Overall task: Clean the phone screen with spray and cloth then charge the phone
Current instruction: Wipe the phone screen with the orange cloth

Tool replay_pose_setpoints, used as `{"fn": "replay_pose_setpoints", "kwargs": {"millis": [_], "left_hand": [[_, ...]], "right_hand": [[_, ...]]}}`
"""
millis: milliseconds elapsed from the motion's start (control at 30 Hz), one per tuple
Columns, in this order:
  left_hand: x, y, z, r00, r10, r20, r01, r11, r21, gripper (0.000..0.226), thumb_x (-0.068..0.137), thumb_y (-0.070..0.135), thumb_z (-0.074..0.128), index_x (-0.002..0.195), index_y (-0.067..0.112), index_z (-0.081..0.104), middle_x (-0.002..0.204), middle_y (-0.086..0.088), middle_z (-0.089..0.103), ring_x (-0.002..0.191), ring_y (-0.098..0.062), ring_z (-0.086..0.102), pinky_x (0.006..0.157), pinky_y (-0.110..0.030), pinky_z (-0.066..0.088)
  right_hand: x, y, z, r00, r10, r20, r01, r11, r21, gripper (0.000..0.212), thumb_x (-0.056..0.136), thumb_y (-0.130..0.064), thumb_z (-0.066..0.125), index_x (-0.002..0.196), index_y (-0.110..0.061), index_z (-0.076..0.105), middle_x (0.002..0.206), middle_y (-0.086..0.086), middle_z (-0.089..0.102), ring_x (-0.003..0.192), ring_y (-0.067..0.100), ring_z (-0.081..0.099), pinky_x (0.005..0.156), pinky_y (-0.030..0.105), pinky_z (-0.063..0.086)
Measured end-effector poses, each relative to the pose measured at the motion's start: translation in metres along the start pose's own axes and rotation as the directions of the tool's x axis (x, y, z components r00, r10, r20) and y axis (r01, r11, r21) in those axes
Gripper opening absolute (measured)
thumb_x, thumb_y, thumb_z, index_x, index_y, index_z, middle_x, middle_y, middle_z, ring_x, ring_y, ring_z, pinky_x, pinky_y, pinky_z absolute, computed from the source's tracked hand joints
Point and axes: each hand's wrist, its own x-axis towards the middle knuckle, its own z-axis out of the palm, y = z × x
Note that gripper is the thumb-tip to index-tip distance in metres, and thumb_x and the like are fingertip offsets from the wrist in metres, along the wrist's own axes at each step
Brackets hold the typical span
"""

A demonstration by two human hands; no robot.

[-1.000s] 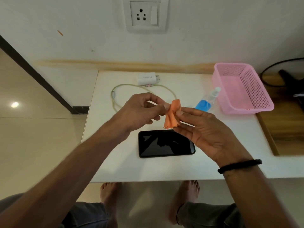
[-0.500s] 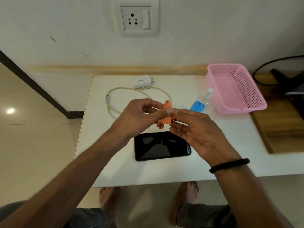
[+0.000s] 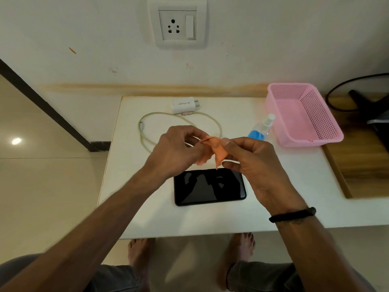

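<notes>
A black phone (image 3: pixel 209 186) lies screen-up on the white table (image 3: pixel 284 186). Above it both hands pinch a small crumpled orange cloth (image 3: pixel 216 151): my left hand (image 3: pixel 176 150) grips its left side, my right hand (image 3: pixel 252 163) its right side. A clear spray bottle (image 3: pixel 262 128) with blue liquid lies tilted behind my right hand, next to the basket. A white charger adapter (image 3: pixel 184 104) with a looped pale cable (image 3: pixel 147 131) rests at the table's back. A wall socket (image 3: pixel 177 23) with a switch sits above the table.
A pink plastic basket (image 3: pixel 303 114) stands at the table's back right. To the right is a wooden surface (image 3: pixel 362 165) with a dark object and black cable. My bare feet show below the table's front edge; tiled floor is at left.
The cloth hung loosely between the fingertips earlier; now both hands have bunched and turned it between them, staying above the phone. The camera has tilted slightly.
</notes>
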Motion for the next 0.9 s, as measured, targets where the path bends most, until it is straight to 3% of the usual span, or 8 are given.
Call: {"fn": "replay_pose_setpoints", "kwargs": {"millis": [233,300,400,533,633,700,800,900], "left_hand": [[0.002,0.004,-0.001,0.996,-0.09,0.026,0.087,0.992,0.09,0.026,0.091,0.02,0.052,0.078,0.021,0.075,0.078,0.01,0.072,0.075,-0.013,0.067,0.08,-0.039,0.056],[0.001,0.005,0.0,0.987,-0.123,0.102,0.118,0.992,0.048,0.03,0.092,0.028,0.054,0.072,0.012,0.067,0.069,0.007,0.063,0.068,-0.015,0.058,0.08,-0.044,0.055],[-0.002,0.01,-0.001,0.964,-0.137,0.227,0.143,0.99,-0.01,0.042,0.094,0.048,0.064,0.062,0.022,0.067,0.061,0.01,0.06,0.061,-0.011,0.056,0.074,-0.032,0.05],[-0.006,0.01,0.001,0.967,-0.081,0.242,0.095,0.994,-0.047,0.021,0.095,0.039,0.069,0.095,0.021,0.078,0.09,-0.011,0.078,0.076,-0.015,0.068,0.087,-0.038,0.055],[-0.003,0.008,0.001,0.986,-0.107,0.127,0.128,0.977,-0.171,0.021,0.098,0.032,0.067,0.102,0.013,0.075,0.092,-0.011,0.08,0.08,-0.021,0.072,0.094,-0.041,0.057],[-0.001,0.007,-0.001,0.987,-0.146,0.07,0.159,0.956,-0.246,0.019,0.099,0.03,0.066,0.105,0.014,0.075,0.095,-0.013,0.08,0.082,-0.023,0.073,0.091,-0.039,0.058],[0.001,0.004,-0.003,0.976,-0.203,0.076,0.217,0.924,-0.315,0.017,0.099,0.026,0.067,0.111,0.017,0.074,0.1,-0.011,0.08,0.086,-0.024,0.075,0.082,-0.036,0.058],[0.0,0.004,0.001,0.971,-0.214,0.109,0.239,0.903,-0.356,0.017,0.099,0.022,0.067,0.115,0.018,0.073,0.101,-0.009,0.08,0.088,-0.023,0.077,0.073,-0.031,0.058]], "right_hand": [[0.002,0.0,-0.001,0.99,-0.015,-0.141,0.013,1.0,-0.012,0.028,0.09,-0.045,0.076,0.088,-0.017,0.075,0.082,0.001,0.08,0.077,0.019,0.079,0.069,0.035,0.067],[0.003,-0.001,-0.002,0.988,0.0,-0.155,-0.002,1.0,-0.014,0.03,0.09,-0.045,0.076,0.091,-0.015,0.074,0.078,-0.006,0.079,0.073,0.015,0.079,0.063,0.029,0.064],[0.002,-0.002,-0.004,0.989,0.004,-0.145,-0.005,1.0,-0.005,0.03,0.09,-0.041,0.076,0.091,-0.011,0.072,0.072,-0.004,0.078,0.066,0.014,0.077,0.06,0.028,0.062],[0.001,-0.004,-0.004,0.993,0.106,-0.06,-0.096,0.986,0.139,0.028,0.088,-0.039,0.08,0.1,-0.014,0.075,0.084,0.001,0.081,0.078,0.018,0.08,0.07,0.035,0.065],[-0.001,-0.007,-0.005,0.966,0.206,0.158,-0.258,0.822,0.508,0.032,0.087,-0.026,0.083,0.11,-0.007,0.072,0.111,0.016,0.078,0.104,0.029,0.077,0.094,0.044,0.061],[-0.003,-0.007,-0.005,0.941,0.244,0.234,-0.337,0.725,0.601,0.042,0.083,-0.018,0.085,0.12,-0.007,0.068,0.121,0.018,0.075,0.11,0.031,0.075,0.1,0.045,0.058],[-0.005,-0.005,0.001,0.93,0.278,0.24,-0.367,0.72,0.589,0.064,0.076,-0.009,0.087,0.134,-0.006,0.06,0.116,0.016,0.078,0.104,0.033,0.077,0.093,0.044,0.062],[-0.005,-0.004,0.006,0.949,0.263,0.172,-0.314,0.773,0.551,0.056,0.077,-0.002,0.084,0.129,-0.006,0.063,0.106,0.017,0.08,0.096,0.032,0.079,0.081,0.04,0.065]]}}
